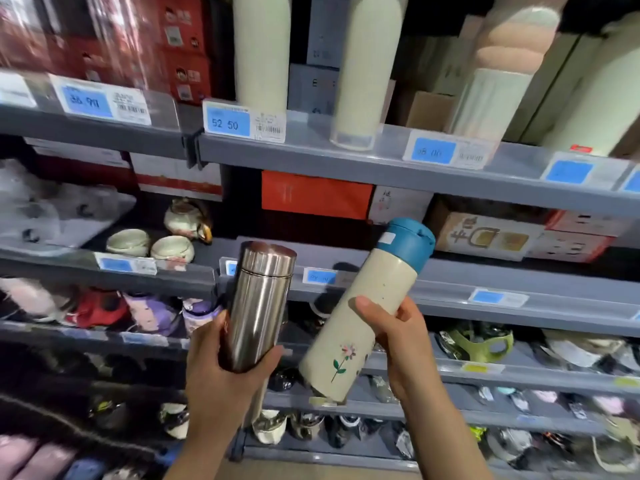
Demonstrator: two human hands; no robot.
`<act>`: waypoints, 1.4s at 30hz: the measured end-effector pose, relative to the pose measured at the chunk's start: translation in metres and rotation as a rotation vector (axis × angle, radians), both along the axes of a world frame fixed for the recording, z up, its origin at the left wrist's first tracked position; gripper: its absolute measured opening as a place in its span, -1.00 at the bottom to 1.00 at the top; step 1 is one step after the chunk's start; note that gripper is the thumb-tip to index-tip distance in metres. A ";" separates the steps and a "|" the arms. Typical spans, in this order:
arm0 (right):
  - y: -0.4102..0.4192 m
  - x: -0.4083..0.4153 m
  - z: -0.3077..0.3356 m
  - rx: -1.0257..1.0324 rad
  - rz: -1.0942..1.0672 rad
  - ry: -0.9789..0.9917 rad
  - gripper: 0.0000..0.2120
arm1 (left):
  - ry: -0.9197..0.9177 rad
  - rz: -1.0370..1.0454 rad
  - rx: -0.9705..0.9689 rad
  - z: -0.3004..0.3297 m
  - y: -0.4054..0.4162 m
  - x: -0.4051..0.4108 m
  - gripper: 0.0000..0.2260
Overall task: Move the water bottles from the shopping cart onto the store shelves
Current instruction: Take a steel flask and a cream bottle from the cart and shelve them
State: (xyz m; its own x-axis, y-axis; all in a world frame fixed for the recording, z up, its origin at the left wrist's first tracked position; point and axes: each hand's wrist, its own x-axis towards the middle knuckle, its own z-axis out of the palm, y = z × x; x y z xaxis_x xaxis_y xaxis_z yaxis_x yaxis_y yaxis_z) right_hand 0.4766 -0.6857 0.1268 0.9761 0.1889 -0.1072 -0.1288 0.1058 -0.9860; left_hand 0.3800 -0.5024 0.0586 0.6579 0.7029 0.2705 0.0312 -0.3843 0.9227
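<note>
Head view of two bare hands raised before grey store shelving. In the lower centre of the frame, the left hand [225, 370] grasps a stainless steel bottle [258, 304] around its lower half, fingers curled behind it and thumb across the front; the bottle stands nearly upright, its base hidden by the palm. Just right of centre, the right hand [394, 336] grips a cream bottle with a blue cap [363, 306], thumb pressed on the front of the body and the other fingers hidden behind it; this bottle tilts with its cap toward the upper right, and a small flower print shows near its lower end. The two bottles are close together but apart, both held in the air in front of the shelves and resting on none of them. Both forearms are cut off by the bottom edge. In the upper half of the frame, tall pale bottles [363, 64] stand on the top shelf [346, 164], their tops cropped by the upper edge. A price tag reading "52 50" [228, 123] sits on that shelf's front lip; the other blue tags are too blurred to read. At upper left, red boxes [180, 46] are smeared by motion blur. At centre left, pale ceramic cups [152, 245] sit on a middle shelf. Goods on the lower shelves are dark and indistinct. No shopping cart appears within the frame.
</note>
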 end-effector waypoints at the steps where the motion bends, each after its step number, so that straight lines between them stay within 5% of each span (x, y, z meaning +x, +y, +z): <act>1: 0.006 0.009 0.002 0.016 0.001 0.020 -0.50 | 0.002 0.006 -0.009 0.000 0.004 0.004 -0.22; 10: 0.054 0.077 0.014 0.182 -0.032 0.152 -0.66 | -0.012 0.074 0.048 0.008 0.022 0.020 -0.22; 15: 0.067 0.115 0.015 0.389 -0.194 0.203 -0.42 | 0.055 0.121 0.109 0.010 0.032 0.030 -0.14; 20: 0.067 0.142 0.012 0.462 -0.401 0.170 -0.40 | 0.069 0.133 0.147 0.004 0.032 0.032 -0.18; 26: 0.055 0.159 0.001 0.141 -0.406 0.003 -0.37 | 0.112 0.127 0.166 -0.001 0.034 0.034 -0.12; 37: 0.055 0.160 0.000 -0.455 -0.070 -0.305 -0.37 | 0.071 0.061 0.287 0.008 0.023 0.040 -0.19; 42: 0.054 0.160 -0.007 -0.485 -0.067 -0.369 -0.40 | 0.057 0.040 0.347 0.010 0.021 0.038 -0.22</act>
State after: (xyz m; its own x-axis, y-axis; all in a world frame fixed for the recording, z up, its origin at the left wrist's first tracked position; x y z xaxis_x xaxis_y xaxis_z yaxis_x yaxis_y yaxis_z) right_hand 0.6363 -0.6320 0.1198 0.9733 0.1400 0.1817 0.2217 -0.3698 -0.9023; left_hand 0.4181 -0.4811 0.0689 0.6528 0.6008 0.4614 0.0998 -0.6720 0.7338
